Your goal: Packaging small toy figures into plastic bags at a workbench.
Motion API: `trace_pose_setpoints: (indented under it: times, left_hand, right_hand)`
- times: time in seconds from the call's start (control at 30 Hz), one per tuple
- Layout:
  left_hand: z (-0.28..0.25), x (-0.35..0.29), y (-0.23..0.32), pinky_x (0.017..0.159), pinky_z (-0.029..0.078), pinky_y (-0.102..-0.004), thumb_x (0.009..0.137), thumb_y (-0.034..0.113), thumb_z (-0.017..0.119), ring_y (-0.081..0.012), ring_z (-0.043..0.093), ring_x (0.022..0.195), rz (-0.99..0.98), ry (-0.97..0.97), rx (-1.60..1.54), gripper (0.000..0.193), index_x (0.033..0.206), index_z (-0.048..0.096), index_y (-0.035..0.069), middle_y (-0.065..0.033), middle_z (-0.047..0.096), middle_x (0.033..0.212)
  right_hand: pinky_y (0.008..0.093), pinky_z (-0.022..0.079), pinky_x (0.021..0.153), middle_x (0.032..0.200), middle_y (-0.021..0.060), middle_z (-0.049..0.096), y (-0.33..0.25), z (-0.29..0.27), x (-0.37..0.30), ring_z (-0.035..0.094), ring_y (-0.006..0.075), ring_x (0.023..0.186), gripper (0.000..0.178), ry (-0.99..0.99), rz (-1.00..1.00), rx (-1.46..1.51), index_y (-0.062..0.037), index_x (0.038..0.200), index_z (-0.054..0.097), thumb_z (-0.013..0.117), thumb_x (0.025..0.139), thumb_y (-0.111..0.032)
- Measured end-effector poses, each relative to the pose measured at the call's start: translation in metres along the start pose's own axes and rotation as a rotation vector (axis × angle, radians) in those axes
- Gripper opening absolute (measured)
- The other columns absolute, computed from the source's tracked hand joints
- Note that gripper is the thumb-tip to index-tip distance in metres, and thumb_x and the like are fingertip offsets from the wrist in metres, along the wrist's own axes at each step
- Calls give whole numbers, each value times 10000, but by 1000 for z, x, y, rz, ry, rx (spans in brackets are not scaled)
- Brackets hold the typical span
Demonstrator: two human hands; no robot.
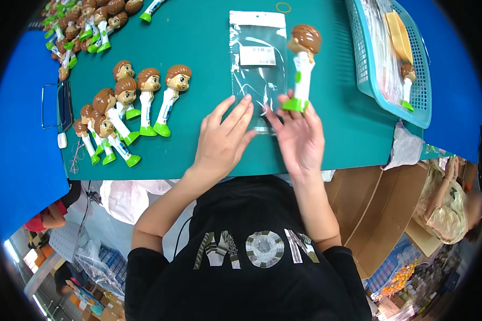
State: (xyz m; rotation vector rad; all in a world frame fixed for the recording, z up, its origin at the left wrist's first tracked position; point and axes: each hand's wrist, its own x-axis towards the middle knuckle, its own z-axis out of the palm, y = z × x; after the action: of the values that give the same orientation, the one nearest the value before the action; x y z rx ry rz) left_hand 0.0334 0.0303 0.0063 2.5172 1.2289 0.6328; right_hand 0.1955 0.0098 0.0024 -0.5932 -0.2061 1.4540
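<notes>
Head view. The right hand [300, 142] holds a toy figure [304, 69], its fingers closed about the green feet; the body projects beyond them toward the far side, brown-haired head farthest, leaning slightly right. The left hand [219, 136] rests with fingers extended and slightly parted, gripping nothing, their tips on the near left part of a clear bag [257, 83]. This bag lies flat, its long axis running near to far, with a white header at the far end and a white label [257, 55] below it. The figure stands just right of the bag, its axis nearly parallel; the right hand is the nearer to the figure, and one of its fingers reaches the bag's near right corner.

The bench [198, 32] is green. To the left lies a group of similar figures [168, 104], with a larger pile [99, 29] beyond at far left. At far right is a teal basket [367, 59] containing plastic packaging, a yellow piece [399, 37] and another figure [407, 85]. Near right, below the bench, is a cardboard box [353, 214]; other people appear at both margins.
</notes>
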Motion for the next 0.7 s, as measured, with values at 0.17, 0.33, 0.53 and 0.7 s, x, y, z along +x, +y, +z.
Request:
trace_pose_setpoints:
  times: [0.17, 0.33, 0.53, 0.7]
  left_hand:
    - [0, 11, 1, 771, 454, -303, 737, -16, 647, -234, 574, 963, -76, 161, 8, 371, 1102, 632, 49, -39, 606, 1189]
    - [7, 16, 5, 721, 517, -291, 716, -115, 599, -246, 626, 891, -63, 231, -238, 482, 1175, 583, 34, -97, 568, 1236]
    - [6, 16, 19, 642, 532, -250, 723, -124, 581, -188, 631, 903, -93, 131, -460, 538, 1237, 534, 28, -126, 501, 1309]
    - [13, 8, 27, 588, 514, -234, 730, -123, 578, -149, 626, 850, -44, 101, -539, 543, 1250, 521, 20, -131, 497, 1309]
  right_hand:
    - [369, 527, 702, 1025, 197, 594, -48, -29, -61, 611, 204, 820, 509, -99, 82, -476, 44, 1133, 518, 644, 808, -327]
    - [260, 547, 602, 960, 210, 648, -52, -27, -97, 618, 153, 713, 365, -66, 291, -515, 72, 1098, 576, 639, 828, -166]
    - [263, 555, 599, 951, 199, 649, -41, -20, -98, 622, 138, 705, 309, 75, 268, -604, 67, 1107, 574, 579, 871, -132]
    - [260, 548, 609, 934, 158, 647, -25, -9, -69, 619, 135, 688, 308, 64, 145, -814, 70, 1117, 567, 564, 900, -149]
